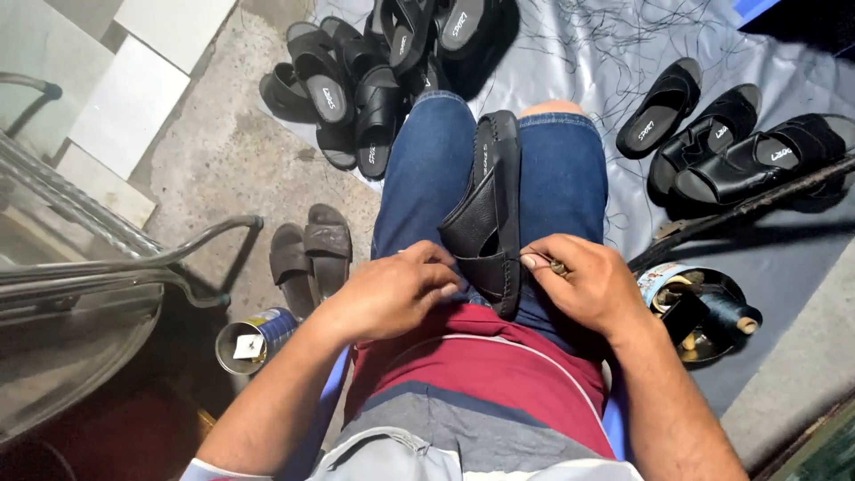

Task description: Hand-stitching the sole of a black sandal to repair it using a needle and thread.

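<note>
A grey plastic sheet is spread over the concrete floor from about twelve to three o'clock, littered with dark thread offcuts. On it a heap of black sandals is piled at eleven o'clock, and three more finished sandals are lined up at two o'clock, beside a dark rod laid slantwise.

At the centre, a black leather sandal is stood on edge between the thighs, sole to the right, and is wedged against the jeans. Hand-stitching of the strap edge is judged to be the step in hand. The left hand is curled, its fingertips pressed on the strap near the heel end. The right hand is closed in a pinch on a small needle-like tool, held just beside the sandal's rim. A steady pull clear of the edge is judged to be what the next stitch calls for.

Open room is narrow: a tin holding a dark thread spool sits close at four o'clock, an open can at eight o'clock, a brown pair of sandals at nine o'clock, and metal chair tubing crowds the left.
</note>
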